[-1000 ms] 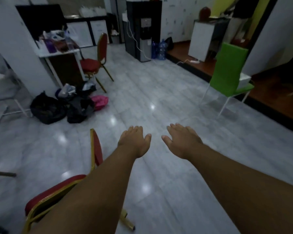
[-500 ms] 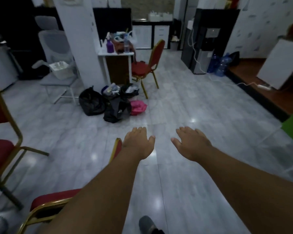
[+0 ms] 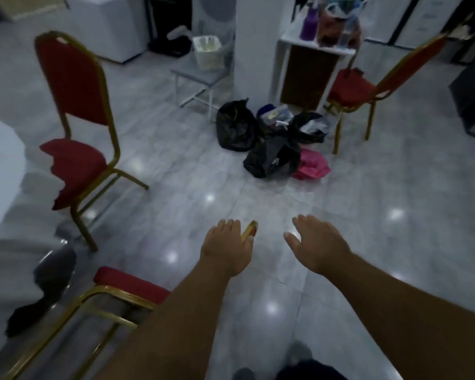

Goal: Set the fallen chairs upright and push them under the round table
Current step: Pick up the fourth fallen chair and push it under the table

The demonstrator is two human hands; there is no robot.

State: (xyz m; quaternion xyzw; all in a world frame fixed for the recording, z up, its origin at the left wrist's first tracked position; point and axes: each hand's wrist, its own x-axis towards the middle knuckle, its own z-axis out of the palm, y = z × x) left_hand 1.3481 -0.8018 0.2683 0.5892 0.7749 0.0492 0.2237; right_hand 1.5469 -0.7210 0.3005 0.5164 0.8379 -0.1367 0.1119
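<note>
a: where are the person's hands?
b: both reach out low over the floor (image 3: 176,160). the left hand (image 3: 226,246) is flat with fingers spread, holding nothing. the right hand (image 3: 317,244) is spread too, and holds nothing.

a: where is the fallen chair?
b: the fallen chair (image 3: 115,294) lies on its side at the lower left, under the left arm. its red seat edge and gold frame show. a bit of its gold and red back peeks out just past the left fingers. it is hard to tell if the hand touches it.

a: are there more chairs?
b: yes. a red chair (image 3: 77,133) stands up on the left, beside the round counter (image 3: 0,171). the counter is white and only its edge shows at the far left. another red chair (image 3: 368,83) stands at the right, next to a small white desk (image 3: 313,48) with bottles on top.

a: what else is on the floor?
b: black bags (image 3: 236,127) and a pink bag (image 3: 313,165) sit in a pile near the desk. a grey chair (image 3: 203,75) with a white bin (image 3: 207,52) on its seat stands behind them.
</note>
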